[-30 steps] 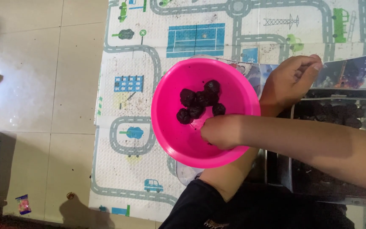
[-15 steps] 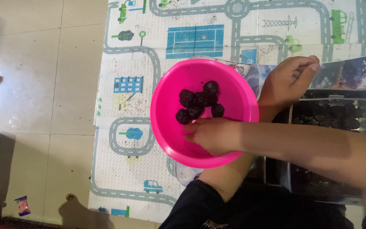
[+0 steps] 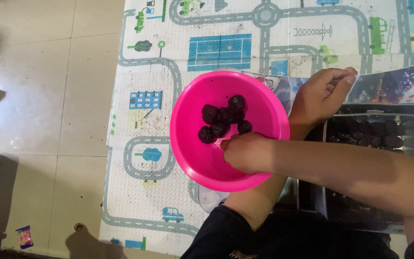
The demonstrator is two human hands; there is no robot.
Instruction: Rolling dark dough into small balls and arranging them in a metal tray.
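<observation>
A bright pink bowl (image 3: 192, 144) holds several dark round balls (image 3: 224, 117) clustered near its middle. My right hand (image 3: 245, 152) reaches in from the right, knuckles up. Its fingertips are tucked down beside the balls, so what they grip is hidden. My left forearm runs under the bowl from below. My left hand (image 3: 319, 98) comes out past the bowl's right rim, fingers curled and thumb against forefinger, with nothing visible in it. It hovers by a dark tray (image 3: 410, 120) filled with more dark balls (image 3: 370, 133).
The bowl is over a play mat printed with roads and cars (image 3: 154, 96). Glossy tiled floor (image 3: 39, 120) lies to the left, with a small sweet wrapper (image 3: 25, 237) on it. A colourful printed sheet (image 3: 398, 81) lies behind the tray. My dark-clothed lap (image 3: 274, 237) fills the bottom.
My right hand slid a little left inside the bowl, then back right. The bowl and my left hand have barely moved.
</observation>
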